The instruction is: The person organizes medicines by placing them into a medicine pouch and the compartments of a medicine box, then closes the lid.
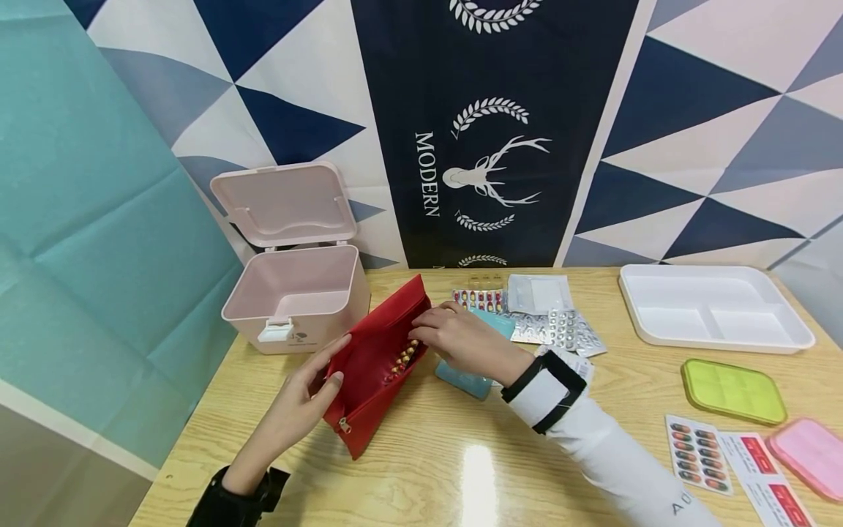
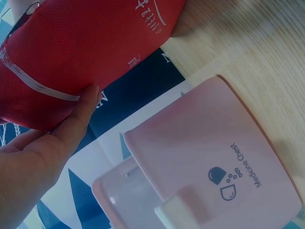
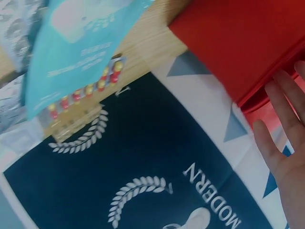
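A red zip pouch (image 1: pixel 375 351) is tilted above the table with its mouth spread. My left hand (image 1: pixel 299 406) grips its left edge, thumb at the rim; in the left wrist view, fingers lie against the pouch's outside. Inside it lies a blister pack of red and yellow capsules (image 1: pixel 403 362). My right hand (image 1: pixel 470 340) reaches to the pouch's far right rim, its fingertips partly hidden in the mouth. In the right wrist view, the fingers of this hand (image 3: pixel 286 143) are extended and the thumb stands apart, with nothing visible between them.
An open pink medicine box (image 1: pixel 296 293) stands at the left. Behind my right hand lie silver blister packs (image 1: pixel 563 329), turquoise packets (image 1: pixel 464 379) and a white packet (image 1: pixel 540 294). A white tray (image 1: pixel 718 307), a green pill case (image 1: pixel 734 391), a pink case (image 1: pixel 810 454) and a capsule blister pack (image 1: pixel 698 454) lie right.
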The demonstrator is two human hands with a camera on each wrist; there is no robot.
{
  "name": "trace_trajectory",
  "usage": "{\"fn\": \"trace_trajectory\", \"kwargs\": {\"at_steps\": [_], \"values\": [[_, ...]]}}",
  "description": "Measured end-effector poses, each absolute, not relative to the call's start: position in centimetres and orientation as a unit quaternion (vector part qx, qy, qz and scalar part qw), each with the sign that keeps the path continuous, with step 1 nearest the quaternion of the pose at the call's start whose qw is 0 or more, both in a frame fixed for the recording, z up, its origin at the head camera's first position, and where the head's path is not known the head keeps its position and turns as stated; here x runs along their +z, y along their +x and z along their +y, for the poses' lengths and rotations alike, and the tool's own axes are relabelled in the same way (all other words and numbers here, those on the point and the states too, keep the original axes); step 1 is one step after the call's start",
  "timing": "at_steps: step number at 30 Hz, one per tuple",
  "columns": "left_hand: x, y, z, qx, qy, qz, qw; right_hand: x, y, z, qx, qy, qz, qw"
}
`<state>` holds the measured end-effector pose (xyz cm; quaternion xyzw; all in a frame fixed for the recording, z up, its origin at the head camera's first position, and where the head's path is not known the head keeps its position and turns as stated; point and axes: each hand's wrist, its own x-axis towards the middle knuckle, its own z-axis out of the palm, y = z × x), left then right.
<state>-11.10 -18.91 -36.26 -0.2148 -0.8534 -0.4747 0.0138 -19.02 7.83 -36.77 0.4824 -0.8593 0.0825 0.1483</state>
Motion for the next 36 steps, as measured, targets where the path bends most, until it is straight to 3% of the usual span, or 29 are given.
{"fn": "trace_trajectory", "kwargs": {"at_steps": [13, 36], "values": [[-36.2, -11.1, -19.0, -0.474, -0.212, -0.855, 0.013, -38.7, -18.7, 12.3, 0.121, 0.436, -0.878, 0.159], [-36.4, -11.1, -18.9, -0.475, -0.218, -0.852, 0.018, -42.7, -18.6, 15.8, 0.094, 0.393, -0.914, 0.031]]}}
